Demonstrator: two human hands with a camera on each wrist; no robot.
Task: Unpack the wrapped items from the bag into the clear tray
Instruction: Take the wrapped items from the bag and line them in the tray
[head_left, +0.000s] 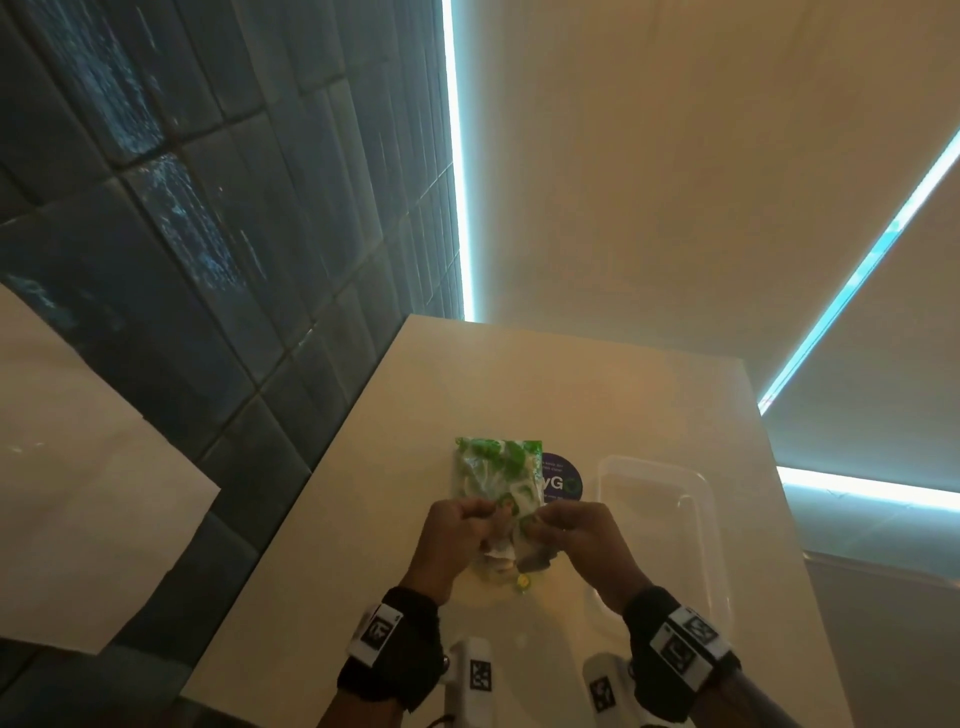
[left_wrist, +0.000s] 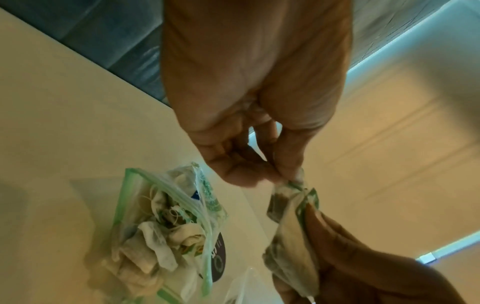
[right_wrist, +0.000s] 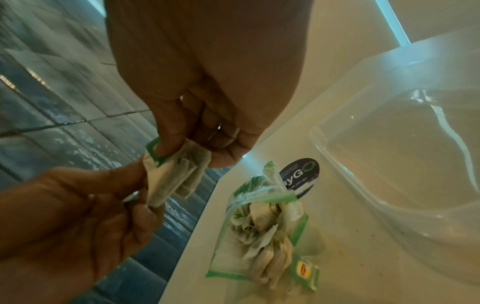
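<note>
I am pinching one small green-edged wrapped sachet (right_wrist: 172, 174) between both hands, left hand (head_left: 457, 540) and right hand (head_left: 574, 538), above the green-striped zip bag (head_left: 496, 475) (beside the clear plastic tray (head_left: 706, 519)); tugging apart risks tearing it.

Zip bag (right_wrist: 262, 230): thin clear plastic film, crinkled, green printed edges and seal strip. Tea bags (left_wrist: 153, 244) inside: matt, fibrous paper, creased. Wrapped sachet (right_wrist: 174, 176): matt paper, green-edged. Clear tray (right_wrist: 405, 156): smooth, glossy transparent plastic with sharp highlights. Counter (head_left: 519, 384): smooth, pale, faintly sheened. Round sticker (right_wrist: 302, 172): dark, glossy print. Wall tiles (head_left: 171, 249): dark, glazed, streaky reflections. Wrist bands (head_left: 395, 649): black cloth.
</note>
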